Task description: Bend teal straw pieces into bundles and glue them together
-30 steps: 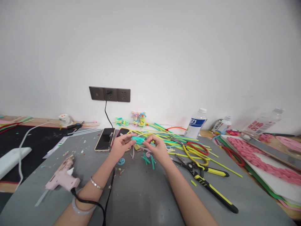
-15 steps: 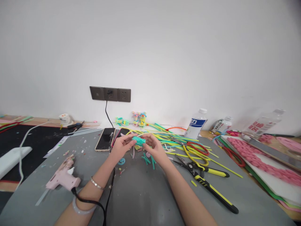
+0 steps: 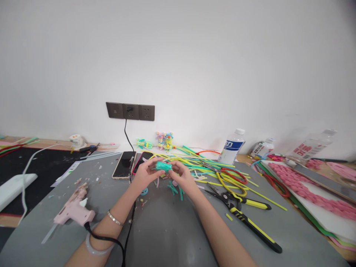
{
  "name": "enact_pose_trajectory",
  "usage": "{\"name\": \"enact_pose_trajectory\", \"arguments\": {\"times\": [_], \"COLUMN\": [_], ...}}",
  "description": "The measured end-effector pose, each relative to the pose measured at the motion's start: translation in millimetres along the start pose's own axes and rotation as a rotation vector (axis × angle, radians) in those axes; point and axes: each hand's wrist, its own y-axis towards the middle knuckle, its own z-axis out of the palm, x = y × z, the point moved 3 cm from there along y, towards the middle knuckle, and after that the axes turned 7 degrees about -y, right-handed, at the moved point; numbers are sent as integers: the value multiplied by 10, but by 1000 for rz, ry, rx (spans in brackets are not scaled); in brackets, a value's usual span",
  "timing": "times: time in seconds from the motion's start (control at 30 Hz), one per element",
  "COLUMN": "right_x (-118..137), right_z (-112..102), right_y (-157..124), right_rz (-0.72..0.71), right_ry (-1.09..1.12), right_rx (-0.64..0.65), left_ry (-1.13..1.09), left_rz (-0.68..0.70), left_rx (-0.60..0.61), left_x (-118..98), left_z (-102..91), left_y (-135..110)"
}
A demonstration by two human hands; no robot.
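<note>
A small bundle of teal pipe cleaners [image 3: 163,166] is held up between both hands over the grey table [image 3: 167,237]. My left hand [image 3: 146,173] pinches its left end, and my right hand [image 3: 182,175] grips the right end between thumb and fingers. Just below the right hand lie short teal pipe cleaner pieces [image 3: 172,187]. A teal coil [image 3: 144,191] rests near the left hand. Behind the hands, long yellow and green pipe cleaners [image 3: 191,158] spread over the table.
At left lies a pink glue gun [image 3: 73,211], its black cord crossing my left forearm. Black-and-yellow pliers [image 3: 241,215] and scissors [image 3: 229,181] lie right. Phones [image 3: 124,165], a bottle [image 3: 231,148] and small pipe cleaner figures [image 3: 164,141] stand or lie toward the wall.
The teal bundle has turned slightly in my fingers and now lies more level. Both hands stay in nearly the same place; the rest is unchanged.
</note>
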Motion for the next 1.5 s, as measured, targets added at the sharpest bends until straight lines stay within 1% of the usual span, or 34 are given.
{"name": "enact_pose_trajectory", "arguments": {"times": [0.27,0.47,0.6,0.73,0.97,1.23,1.37,1.5], "right_x": [69,74,63,26,-21,-52,-66,-86], "right_z": [28,31,39,10,-54,-45,-46,-48], "right_y": [-6,-10,-17,-8,16,28,26,22], "right_rz": [-53,-48,-30,4,38,11,-9,-8], "right_ry": [-103,-139,-110,-22,110,80,53,57], "right_rx": [-5,-19,-9,-2,-5,-2,-22,-14], "left_ry": [48,74,76,33,-68,-49,-45,-45], "left_rz": [0,-5,-16,-8,-72,-56,-77,-74], "left_rx": [-7,-1,-4,-6,24,29,13,4], "left_x": [13,43,42,-25,-86,-86,-90,-108], "left_z": [7,-10,-4,9,36,37,42,53], "left_y": [-16,-19,-16,-15,-15,-17,-12,-6]}}
